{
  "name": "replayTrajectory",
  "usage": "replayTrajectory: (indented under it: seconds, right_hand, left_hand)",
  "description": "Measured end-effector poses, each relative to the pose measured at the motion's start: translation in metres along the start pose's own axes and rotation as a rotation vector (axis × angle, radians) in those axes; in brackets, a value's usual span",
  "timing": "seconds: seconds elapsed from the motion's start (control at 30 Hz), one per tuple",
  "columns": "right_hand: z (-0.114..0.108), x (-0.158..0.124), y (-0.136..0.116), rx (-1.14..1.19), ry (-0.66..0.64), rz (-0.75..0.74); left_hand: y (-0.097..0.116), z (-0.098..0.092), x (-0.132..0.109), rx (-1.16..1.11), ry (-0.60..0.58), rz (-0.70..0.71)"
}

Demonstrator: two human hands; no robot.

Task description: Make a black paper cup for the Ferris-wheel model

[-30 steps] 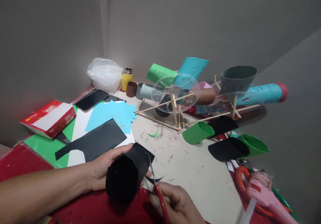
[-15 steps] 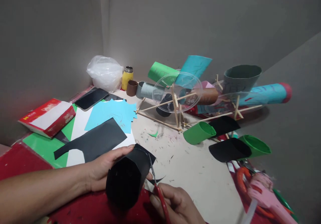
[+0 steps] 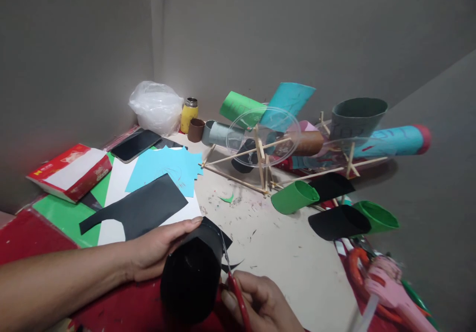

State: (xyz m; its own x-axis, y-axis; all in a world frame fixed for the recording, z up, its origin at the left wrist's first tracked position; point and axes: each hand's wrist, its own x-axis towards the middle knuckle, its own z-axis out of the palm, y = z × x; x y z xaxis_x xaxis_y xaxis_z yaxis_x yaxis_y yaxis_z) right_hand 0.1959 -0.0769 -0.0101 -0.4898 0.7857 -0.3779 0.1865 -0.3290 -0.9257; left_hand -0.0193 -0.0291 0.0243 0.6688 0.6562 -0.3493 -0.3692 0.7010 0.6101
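Observation:
My left hand [image 3: 158, 252] grips a black paper tube [image 3: 191, 277] from its left side, thumb along the top rim. The tube's open end faces me, and a flat black flap [image 3: 217, 230] sticks out beyond its far end. My right hand [image 3: 264, 302] is closed on red-handled scissors [image 3: 236, 290], whose blades meet the black flap at the tube's edge. A thin black offcut [image 3: 232, 266] lies just beside the blades. Left of the tube rests a cut black sheet [image 3: 148, 205], overlapping white paper and a blue jagged-edged sheet [image 3: 167, 170].
A wheel-like stick frame [image 3: 260, 158] with coloured paper tubes stands at the back. Green [image 3: 293, 197] and black tubes [image 3: 336, 220] lie to the right, near a pink glue gun [image 3: 388, 282]. A phone [image 3: 136, 146], red packet [image 3: 69, 170] and plastic bag [image 3: 156, 107] are at left.
The black tube has tilted and shifted slightly right and down in my left hand. The scissors stay at its edge, with only a small movement.

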Motion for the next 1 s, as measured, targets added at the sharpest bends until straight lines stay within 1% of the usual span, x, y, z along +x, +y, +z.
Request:
replayTrajectory:
  seconds: [0.07,0.2,0.3,0.4,0.5,0.57,0.67,0.8,0.9,1.0]
  right_hand:
    - [0.0,0.0,0.0,-0.019,0.011,-0.009]
    - [-0.003,0.005,0.008,-0.078,0.003,-0.065]
    - [-0.004,0.007,0.011,-0.061,-0.023,-0.093]
    - [-0.003,0.008,0.009,-0.075,-0.016,-0.108]
    - [-0.002,0.006,0.006,-0.098,0.015,-0.079]
    - [-0.002,0.005,0.006,-0.083,-0.003,-0.059]
    - [-0.003,0.004,0.007,-0.069,-0.021,-0.04]
    - [-0.004,0.004,0.007,-0.108,-0.039,-0.027]
    - [-0.004,0.005,0.008,-0.113,-0.055,-0.02]
    - [-0.005,0.005,0.009,-0.105,-0.07,-0.034]
  left_hand:
    - [-0.001,-0.002,0.001,0.015,-0.011,-0.051]
    - [-0.005,-0.015,0.004,-0.012,-0.034,-0.077]
    - [-0.007,-0.02,0.006,-0.038,-0.058,-0.133]
    - [-0.006,-0.016,0.004,-0.045,-0.046,-0.154]
    - [-0.002,-0.011,0.002,-0.045,-0.017,-0.127]
    - [-0.001,-0.011,0.002,-0.026,0.007,-0.104]
    - [-0.002,-0.016,0.004,0.02,0.048,-0.105]
    - [-0.005,-0.021,0.005,0.064,0.049,-0.121]
    - [-0.005,-0.018,0.005,0.081,0.063,-0.145]
    - [-0.003,-0.014,0.004,0.104,0.073,-0.129]
